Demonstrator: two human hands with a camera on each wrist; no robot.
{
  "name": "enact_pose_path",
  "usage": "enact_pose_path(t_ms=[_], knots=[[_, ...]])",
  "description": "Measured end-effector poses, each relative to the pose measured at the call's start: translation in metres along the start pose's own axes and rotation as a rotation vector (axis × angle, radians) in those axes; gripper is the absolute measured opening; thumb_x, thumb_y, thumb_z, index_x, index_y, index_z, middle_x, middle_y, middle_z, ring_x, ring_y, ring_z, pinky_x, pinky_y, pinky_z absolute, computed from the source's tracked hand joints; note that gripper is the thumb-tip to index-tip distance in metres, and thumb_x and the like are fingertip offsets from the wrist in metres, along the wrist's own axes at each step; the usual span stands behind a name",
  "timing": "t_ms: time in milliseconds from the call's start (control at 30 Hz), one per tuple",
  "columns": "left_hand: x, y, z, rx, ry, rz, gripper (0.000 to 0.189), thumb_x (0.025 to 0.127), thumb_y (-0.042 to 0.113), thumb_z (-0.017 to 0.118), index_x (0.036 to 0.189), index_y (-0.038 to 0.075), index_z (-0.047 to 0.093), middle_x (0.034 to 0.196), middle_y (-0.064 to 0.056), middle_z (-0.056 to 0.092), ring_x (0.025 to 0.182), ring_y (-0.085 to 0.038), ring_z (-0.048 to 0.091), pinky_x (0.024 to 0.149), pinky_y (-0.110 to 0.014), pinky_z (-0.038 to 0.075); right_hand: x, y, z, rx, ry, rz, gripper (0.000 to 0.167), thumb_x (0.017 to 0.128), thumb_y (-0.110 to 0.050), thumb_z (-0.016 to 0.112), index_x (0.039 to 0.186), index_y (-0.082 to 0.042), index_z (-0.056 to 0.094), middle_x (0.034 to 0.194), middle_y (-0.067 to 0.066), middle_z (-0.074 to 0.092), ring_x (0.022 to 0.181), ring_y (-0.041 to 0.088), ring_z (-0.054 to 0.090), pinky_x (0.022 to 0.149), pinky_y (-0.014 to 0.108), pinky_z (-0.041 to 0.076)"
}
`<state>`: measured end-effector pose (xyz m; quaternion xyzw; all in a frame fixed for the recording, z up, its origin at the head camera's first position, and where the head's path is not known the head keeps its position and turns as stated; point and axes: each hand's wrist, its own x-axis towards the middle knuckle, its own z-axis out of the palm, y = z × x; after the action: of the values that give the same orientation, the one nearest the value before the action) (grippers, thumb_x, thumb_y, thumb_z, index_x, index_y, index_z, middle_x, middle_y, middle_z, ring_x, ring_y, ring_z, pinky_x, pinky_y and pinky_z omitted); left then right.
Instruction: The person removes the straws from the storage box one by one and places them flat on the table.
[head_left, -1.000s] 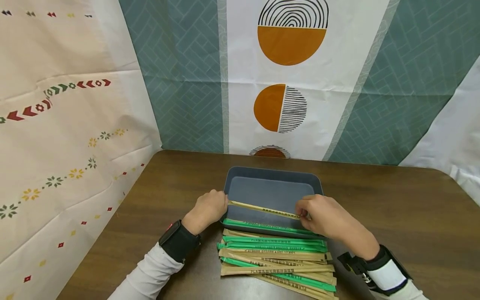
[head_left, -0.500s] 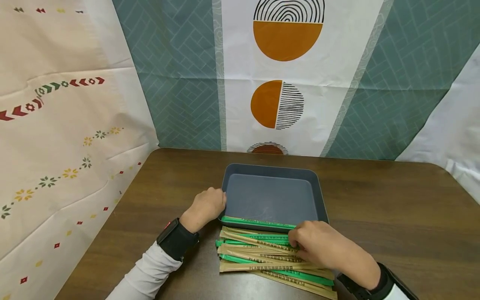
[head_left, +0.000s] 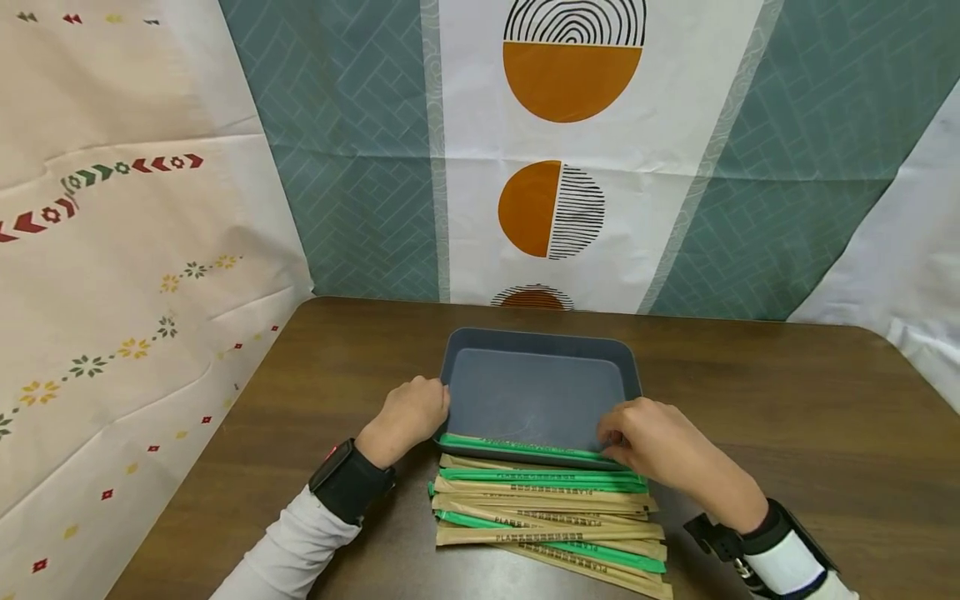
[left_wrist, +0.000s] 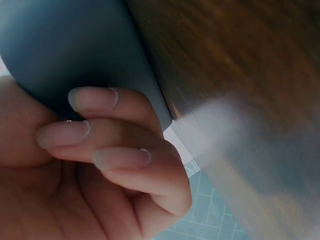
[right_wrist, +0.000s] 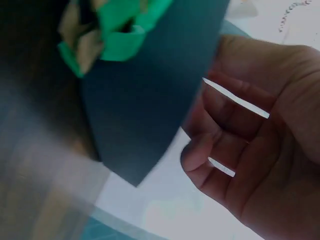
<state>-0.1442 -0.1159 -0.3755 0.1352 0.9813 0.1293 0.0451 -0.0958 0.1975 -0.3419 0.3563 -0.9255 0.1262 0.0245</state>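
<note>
A dark grey rectangular tray (head_left: pixel 540 392) lies on the table, with one long green paper-wrapped straw (head_left: pixel 517 447) along its near inner side. My left hand (head_left: pixel 405 421) pinches the tray's left rim; the left wrist view shows its fingers (left_wrist: pixel 125 160) curled against the tray's wall. At the tray's right front corner is my right hand (head_left: pixel 660 437), its thumb and forefinger apart close to the green straw's right end. In the right wrist view the fingertips (right_wrist: pixel 197 152) are partly behind the tray wall. Just in front of the tray lies a pile of tan and green wrapped straws (head_left: pixel 547 533).
The brown wooden table (head_left: pixel 360 350) extends to both sides of the tray. Patterned cloths hang behind it, a teal and white one (head_left: pixel 360 167) at the back and a cream one (head_left: pixel 150 292) on the left.
The right hand carried a tan straw out of the tray and laid it on the pile, then came back to the tray's right front corner without it. My left hand stays on the rim.
</note>
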Motion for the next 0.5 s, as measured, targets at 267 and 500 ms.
enact_pose_path(t_ms=[267,500], knots=[[-0.002,0.000,-0.002,-0.035,-0.003,0.004,0.045,0.103,0.012,0.046,0.057,0.012,0.044,0.052,-0.002,0.027,0.042,-0.014,0.029,0.043,-0.026,0.021,0.003,0.013,0.010,0.065,-0.062,0.010,0.015,0.077,-0.006,0.081,0.075,-0.019,0.072,0.073,-0.010,0.065,0.061,0.001,0.056,0.052,0.021,0.044],[-0.002,0.001,-0.002,-0.031,-0.007,-0.002,0.046,0.102,0.013,0.046,0.057,0.011,0.046,0.051,-0.002,0.028,0.041,-0.015,0.032,0.042,-0.026,0.023,0.003,0.019,0.013,0.070,-0.062,-0.012,0.016,0.077,-0.003,0.078,0.077,-0.018,0.073,0.076,-0.007,0.067,0.062,0.002,0.057,0.053,0.021,0.045]])
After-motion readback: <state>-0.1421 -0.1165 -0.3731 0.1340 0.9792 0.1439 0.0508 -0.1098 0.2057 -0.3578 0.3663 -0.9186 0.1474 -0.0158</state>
